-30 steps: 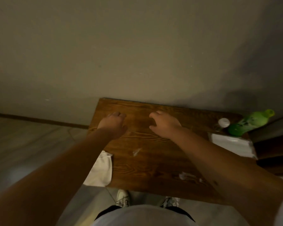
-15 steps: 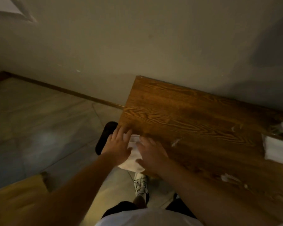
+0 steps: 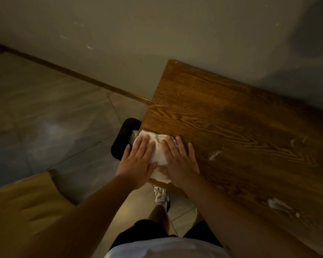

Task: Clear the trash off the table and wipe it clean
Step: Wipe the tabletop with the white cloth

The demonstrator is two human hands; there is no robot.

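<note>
Head view, looking down at the near left corner of a wooden table (image 3: 231,127), which fills the right half of the frame and stands against a pale wall (image 3: 157,30). A white cloth (image 3: 159,155) lies at that corner, in the centre of the frame, its left side overhanging the table edge. The left hand (image 3: 138,162) rests flat on the left part of the cloth with fingers extended and slightly spread, gripping nothing. The right hand (image 3: 179,161) lies flat on the right part of the cloth, fingers likewise straight and unclenched, its outer fingers touching bare wood. The thumbs meet over the cloth's near end. Below the corner, on the tiled floor (image 3: 54,118), a dark bin (image 3: 123,138) is partly hidden by the table and the left hand. White scraps (image 3: 214,154) and further white scraps (image 3: 278,203) lie on the wood at centre right and lower right, well apart from the hands. A white shoe (image 3: 161,195) shows under the table edge
</note>
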